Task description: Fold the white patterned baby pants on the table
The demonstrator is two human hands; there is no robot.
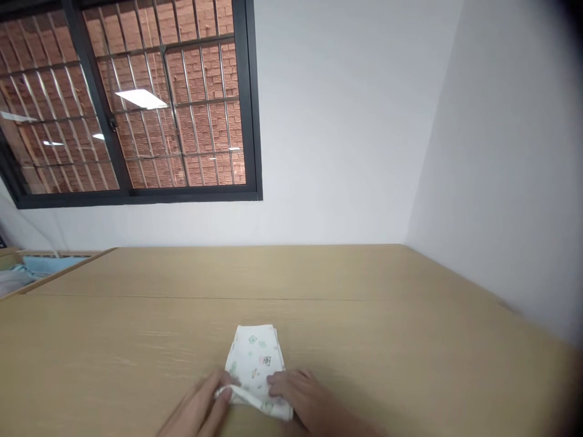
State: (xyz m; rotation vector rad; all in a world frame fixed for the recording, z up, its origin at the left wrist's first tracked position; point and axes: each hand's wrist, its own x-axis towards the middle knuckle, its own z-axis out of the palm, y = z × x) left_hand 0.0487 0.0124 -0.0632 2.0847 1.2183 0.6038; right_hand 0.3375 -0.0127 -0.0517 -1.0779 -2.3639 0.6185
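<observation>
So the folded printed cloth [257,364] is sitting on the wooden table [410,340], down at about 6 o'clock in the head view, close to the near edge. Left hand [200,413] is at roughly 7 o'clock from the cloth's middle, fingers pinching the near-left corner and lifting that edge a bit. Right hand [305,400] is at about 5 o'clock, lying flat with fingers pressed on the near-right part of the fold.

What I'd worry about: that stack looks like several thin layers, and only the near end is pinned. If the left pinch only has the top layer, the fold will peel open or skew. The far end at 12 o'clock is held by nothing, so a tug could drag it crooked on that smooth tabletop.

There's a tray with blue and pale fabric [31,273] way off at 9 o'clock, below the barred window [132,97].
</observation>
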